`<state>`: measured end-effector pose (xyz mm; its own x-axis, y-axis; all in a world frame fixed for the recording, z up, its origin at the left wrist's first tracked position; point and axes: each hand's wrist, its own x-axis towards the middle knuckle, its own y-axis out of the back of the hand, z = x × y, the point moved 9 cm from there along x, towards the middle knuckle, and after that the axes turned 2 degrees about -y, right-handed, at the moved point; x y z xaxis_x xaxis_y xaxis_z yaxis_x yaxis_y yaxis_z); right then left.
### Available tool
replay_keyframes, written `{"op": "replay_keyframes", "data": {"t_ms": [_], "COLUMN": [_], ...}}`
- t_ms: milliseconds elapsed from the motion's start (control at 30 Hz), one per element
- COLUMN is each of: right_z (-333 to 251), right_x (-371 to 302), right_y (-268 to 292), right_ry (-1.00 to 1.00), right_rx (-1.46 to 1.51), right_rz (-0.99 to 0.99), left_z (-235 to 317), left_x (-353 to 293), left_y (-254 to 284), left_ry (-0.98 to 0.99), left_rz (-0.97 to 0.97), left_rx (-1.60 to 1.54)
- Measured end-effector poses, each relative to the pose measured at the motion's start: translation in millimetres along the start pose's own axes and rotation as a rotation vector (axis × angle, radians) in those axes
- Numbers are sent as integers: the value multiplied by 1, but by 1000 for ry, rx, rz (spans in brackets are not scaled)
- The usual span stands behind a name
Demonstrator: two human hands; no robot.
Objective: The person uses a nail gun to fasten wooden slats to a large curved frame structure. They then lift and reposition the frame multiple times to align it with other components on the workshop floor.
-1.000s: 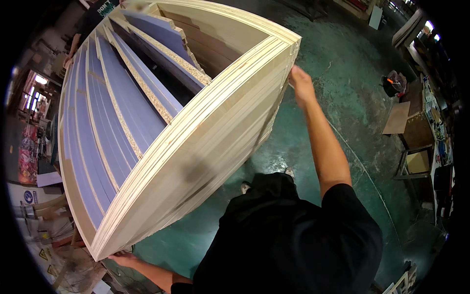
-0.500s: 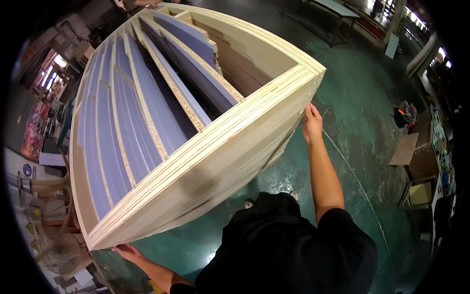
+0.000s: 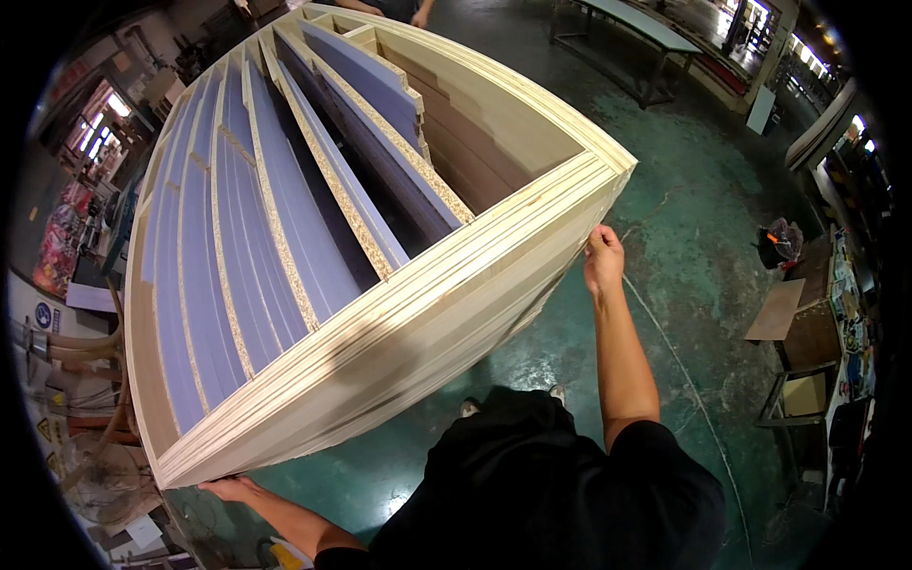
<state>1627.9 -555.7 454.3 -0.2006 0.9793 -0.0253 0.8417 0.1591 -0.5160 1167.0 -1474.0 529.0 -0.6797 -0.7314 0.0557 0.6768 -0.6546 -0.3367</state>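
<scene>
A large wooden crate (image 3: 446,285) of stacked pale plywood frames fills the view, tilted toward me. Inside it stand several blue-grey panels (image 3: 285,237) with raw chipboard edges, running away from me. At the near left corner, my left hand (image 3: 230,488) grips the crate from beneath, its fingertips hidden under the edge. My right hand (image 3: 604,258) is closed on the side edge below the near right corner, fingers partly hidden behind the wood. Past the far end, another person's hand (image 3: 421,16) shows beside dark clothing, near the crate's rim.
Green floor (image 3: 655,313) with a pale line runs along the right. A long table (image 3: 646,28) stands at the far right. Cluttered shelving (image 3: 841,313) and a board (image 3: 775,310) line the right side. A round fan-like guard (image 3: 104,480) and pipes sit at the left.
The crate's near left corner has shifted slightly left, and my left hand has moved with it. My right hand is a little lower. At the far end, the other person shows farther right.
</scene>
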Motion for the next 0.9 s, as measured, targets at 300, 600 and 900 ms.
{"op": "replay_keyframes", "data": {"t_ms": [300,600,900], "right_z": [1,-7,-6], "right_x": [8,5,3], "right_y": [-1,-5,6], "right_ry": [-7,-45,86], "right_rx": [-35,-16,-80], "right_rz": [-90,-118,-90], "left_z": [10,22,25], "left_x": [2,-7,-35], "left_y": [-4,-11,-24], "left_ry": [-81,-159,-134], "left_rz": [17,87,171], "left_rx": [12,212,97]}}
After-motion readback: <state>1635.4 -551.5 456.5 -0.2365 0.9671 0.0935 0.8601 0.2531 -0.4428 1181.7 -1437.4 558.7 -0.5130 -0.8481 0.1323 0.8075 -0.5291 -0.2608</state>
